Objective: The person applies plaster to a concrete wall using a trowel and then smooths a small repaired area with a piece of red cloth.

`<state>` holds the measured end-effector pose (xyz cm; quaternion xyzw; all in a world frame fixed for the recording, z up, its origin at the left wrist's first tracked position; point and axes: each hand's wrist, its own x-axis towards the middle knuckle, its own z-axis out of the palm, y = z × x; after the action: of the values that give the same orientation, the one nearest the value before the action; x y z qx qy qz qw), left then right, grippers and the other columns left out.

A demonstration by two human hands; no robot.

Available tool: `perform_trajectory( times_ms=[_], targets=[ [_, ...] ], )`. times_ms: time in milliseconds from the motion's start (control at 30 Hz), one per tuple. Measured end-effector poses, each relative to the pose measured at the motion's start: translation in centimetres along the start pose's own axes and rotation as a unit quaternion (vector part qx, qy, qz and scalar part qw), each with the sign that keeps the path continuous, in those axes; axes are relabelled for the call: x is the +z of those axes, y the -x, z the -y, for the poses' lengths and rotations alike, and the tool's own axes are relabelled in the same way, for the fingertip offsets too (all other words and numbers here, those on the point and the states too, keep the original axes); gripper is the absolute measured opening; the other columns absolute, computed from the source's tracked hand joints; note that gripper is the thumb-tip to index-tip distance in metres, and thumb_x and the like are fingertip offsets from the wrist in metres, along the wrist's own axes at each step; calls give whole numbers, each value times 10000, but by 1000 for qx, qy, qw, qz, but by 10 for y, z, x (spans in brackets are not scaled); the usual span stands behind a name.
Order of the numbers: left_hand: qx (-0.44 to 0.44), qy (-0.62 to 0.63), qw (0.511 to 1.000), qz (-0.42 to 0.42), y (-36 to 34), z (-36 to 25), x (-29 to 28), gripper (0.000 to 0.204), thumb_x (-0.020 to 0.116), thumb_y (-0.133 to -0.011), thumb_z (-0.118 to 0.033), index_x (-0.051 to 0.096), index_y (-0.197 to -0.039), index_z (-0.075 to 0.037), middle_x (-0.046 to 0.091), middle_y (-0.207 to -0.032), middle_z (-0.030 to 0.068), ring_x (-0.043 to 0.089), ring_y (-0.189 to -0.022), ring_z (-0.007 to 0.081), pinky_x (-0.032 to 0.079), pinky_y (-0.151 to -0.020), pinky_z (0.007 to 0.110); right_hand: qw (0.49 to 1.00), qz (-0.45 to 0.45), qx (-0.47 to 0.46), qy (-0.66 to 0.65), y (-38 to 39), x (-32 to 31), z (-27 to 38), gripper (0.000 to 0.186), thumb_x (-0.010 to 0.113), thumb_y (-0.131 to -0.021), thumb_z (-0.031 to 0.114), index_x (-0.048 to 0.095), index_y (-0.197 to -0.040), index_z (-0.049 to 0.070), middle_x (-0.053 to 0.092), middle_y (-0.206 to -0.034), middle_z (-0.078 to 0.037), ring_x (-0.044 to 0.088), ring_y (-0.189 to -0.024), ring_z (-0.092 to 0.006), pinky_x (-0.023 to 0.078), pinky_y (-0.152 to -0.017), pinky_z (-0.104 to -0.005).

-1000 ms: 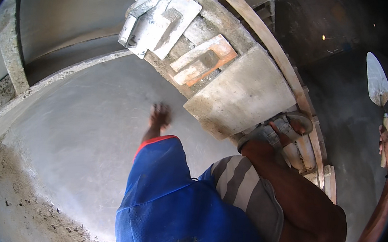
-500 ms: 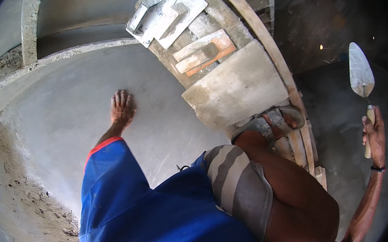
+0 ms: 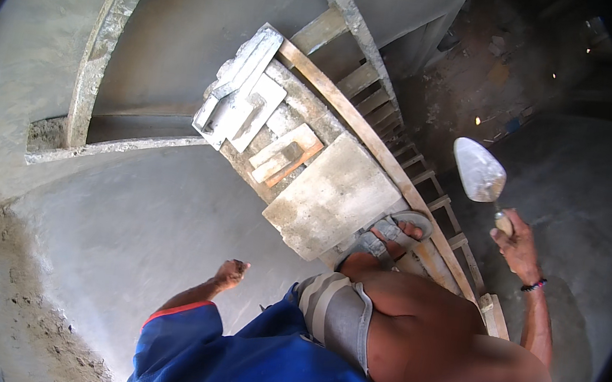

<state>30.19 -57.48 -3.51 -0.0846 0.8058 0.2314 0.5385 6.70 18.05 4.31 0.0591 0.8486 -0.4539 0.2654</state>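
At right, the right hand (image 3: 515, 246) has its grip wrapped round the trowel (image 3: 480, 176) by its handle (image 3: 503, 224), presumably freeing the blade (image 3: 476, 163); the left hand (image 3: 231, 274) looks curled, contents unclear.

A narrow, rough wooden platform (image 3: 314, 102), mottled with dried grey-white residue, runs slantwise, with a long wooden rail (image 3: 370, 153) along its right edge. At its far end lies a long, whitish angled bar (image 3: 246, 73), with a white float (image 3: 269, 98) just beside it. Nearer is a smaller float with orange along one side (image 3: 302, 155), its handle upward. A broad, pale, stained board (image 3: 331, 197) lies flat next to that, and a foot in a grey sandal (image 3: 388, 235) rests just beyond the board's near edge.
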Motion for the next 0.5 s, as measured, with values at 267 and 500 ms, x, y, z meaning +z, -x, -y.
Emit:
perform_trajectory(
  times_ms=[267, 500],
  targets=[
    [95, -54, 993, -52, -3, -217, -88, 346, 442, -975, -35, 508, -1315, -50, 704, -1047, 207, 696, -924, 350, 547, -805, 422, 982, 133, -64, 118, -24, 56, 95, 438, 638, -875, 224, 525, -1268, 68, 678, -932, -241, 638, -910, -447, 501, -833, -505],
    [206, 137, 961, -124, -26, -358, -98, 372, 546, -982, -74, 505, -1346, -6, 690, -1069, 139, 656, -976, 191, 518, -866, 331, 992, 111, -40, 43, -18, 65, 106, 414, 639, -879, 194, 548, -1249, 32, 675, -970, -241, 676, -919, -404, 528, -788, -438]
  ],
)
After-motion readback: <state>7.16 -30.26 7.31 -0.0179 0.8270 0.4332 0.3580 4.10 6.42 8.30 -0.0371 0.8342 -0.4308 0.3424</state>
